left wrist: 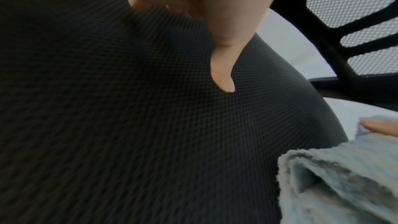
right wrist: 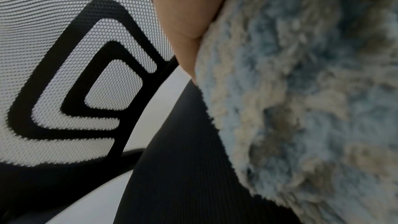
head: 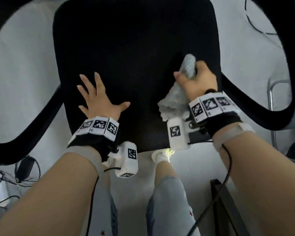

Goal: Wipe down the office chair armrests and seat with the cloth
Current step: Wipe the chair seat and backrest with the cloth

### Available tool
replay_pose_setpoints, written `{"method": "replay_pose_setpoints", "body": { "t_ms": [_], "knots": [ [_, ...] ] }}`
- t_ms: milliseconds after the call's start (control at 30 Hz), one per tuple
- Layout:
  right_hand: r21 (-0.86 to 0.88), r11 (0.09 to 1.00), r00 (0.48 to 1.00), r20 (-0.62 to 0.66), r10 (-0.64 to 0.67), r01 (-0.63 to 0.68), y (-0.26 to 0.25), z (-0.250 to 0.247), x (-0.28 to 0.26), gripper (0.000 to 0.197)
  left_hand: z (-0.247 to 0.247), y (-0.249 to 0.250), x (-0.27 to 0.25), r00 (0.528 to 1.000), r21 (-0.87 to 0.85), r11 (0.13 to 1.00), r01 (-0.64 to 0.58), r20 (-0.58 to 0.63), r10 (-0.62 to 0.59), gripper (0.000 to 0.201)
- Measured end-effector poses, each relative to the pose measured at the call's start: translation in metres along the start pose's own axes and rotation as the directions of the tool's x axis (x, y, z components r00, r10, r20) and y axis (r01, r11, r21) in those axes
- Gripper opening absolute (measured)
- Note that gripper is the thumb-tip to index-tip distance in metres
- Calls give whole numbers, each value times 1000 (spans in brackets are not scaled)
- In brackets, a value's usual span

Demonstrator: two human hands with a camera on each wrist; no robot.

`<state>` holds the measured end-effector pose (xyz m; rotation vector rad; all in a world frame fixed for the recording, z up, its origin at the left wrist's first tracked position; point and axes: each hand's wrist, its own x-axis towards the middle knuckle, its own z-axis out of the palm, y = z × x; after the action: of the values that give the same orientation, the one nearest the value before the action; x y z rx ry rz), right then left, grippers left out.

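Because the fluffy pale-blue cloth is soft, light and floppy, it handles best bunched, as the right hand grips it now, fingers curled round the wad on the seat's right side. The left hand lies flat, fingers spread, bracing the black mesh seat; farther out, the armrests curve at either side.

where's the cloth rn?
Head view: the cloth is bunched in the right hand, over the right side of the seat; the left hand lies spread on the seat beside it.
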<state>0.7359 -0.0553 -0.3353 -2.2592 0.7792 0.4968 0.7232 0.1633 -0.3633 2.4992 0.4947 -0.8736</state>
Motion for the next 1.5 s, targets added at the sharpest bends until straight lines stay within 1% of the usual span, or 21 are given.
{"method": "replay_pose_setpoints", "body": {
  "t_ms": [100,167,267,367,400,467,533,600,633,700,733,800,867,933,1033,1133,1200,1300,1367,1433,1500],
  "knots": [
    [-3,1000,991,-133,-31,30,-20,-10,40,53,-13,13,27,1000,10,1000,12,26,-12,122],
    [-131,991,979,-193,-65,40,-29,-3,60,58,-10,18,38,999,59,998,22,39,-24,131],
    [-317,943,963,-270,11,-100,-39,23,75,71,7,17,48,1000,158,988,-2,-19,5,150],
    [-348,919,948,-309,75,-186,-56,49,84,66,24,19,56,988,182,981,68,-151,-40,147],
    [-410,903,964,-266,11,-124,-63,56,83,62,26,21,58,982,164,982,97,-177,-68,142],
    [-553,819,976,-46,-213,153,-74,71,72,57,24,25,61,982,171,976,138,-151,-113,138],
    [-599,650,879,233,-416,467,-74,77,60,56,22,23,62,993,227,968,109,-64,-97,150],
    [-631,524,810,334,-482,572,-65,60,68,52,19,20,64,995,219,971,93,2,-95,159],
    [-672,530,841,287,-458,518,-57,48,76,50,15,19,63,995,212,973,92,12,-97,159],
    [-666,698,947,44,-317,264,-38,20,94,50,14,22,59,996,215,974,72,41,-82,158],
    [-600,789,974,-70,-214,130,-34,11,99,52,13,23,58,997,216,974,62,36,-71,158],
    [-553,833,988,-129,-84,-1,-37,16,98,57,15,24,58,998,223,973,63,4,-66,157],
    [-613,786,993,-14,-114,81,-50,40,83,58,15,24,59,998,221,973,68,-34,-62,157],
    [-628,726,959,151,-240,280,-59,66,59,59,18,24,58,997,224,972,68,-54,-57,157],
    [-571,601,828,419,-374,560,-54,86,24,60,18,25,53,996,235,969,76,-54,-65,155],
    [-520,489,711,568,-414,700,-39,76,9,59,8,22,51,997,226,973,50,52,-64,154],
    [-594,497,775,485,-407,633,-33,56,23,57,1,18,50,988,228,973,22,141,-56,154],
    [-639,733,960,33,-277,234,-37,22,74,45,0,15,51,987,223,975,2,156,-38,154],
    [-550,833,976,-148,-161,54,-47,17,105,43,6,14,53,990,216,976,-7,140,-24,155],
    [-565,825,977,-158,-143,29,-55,33,107,46,10,13,55,996,226,974,-9,93,-13,156],
    [-627,762,970,-43,-238,159,-52,60,75,50,10,13,53,997,235,972,11,76,-30,156]
  ]
}}
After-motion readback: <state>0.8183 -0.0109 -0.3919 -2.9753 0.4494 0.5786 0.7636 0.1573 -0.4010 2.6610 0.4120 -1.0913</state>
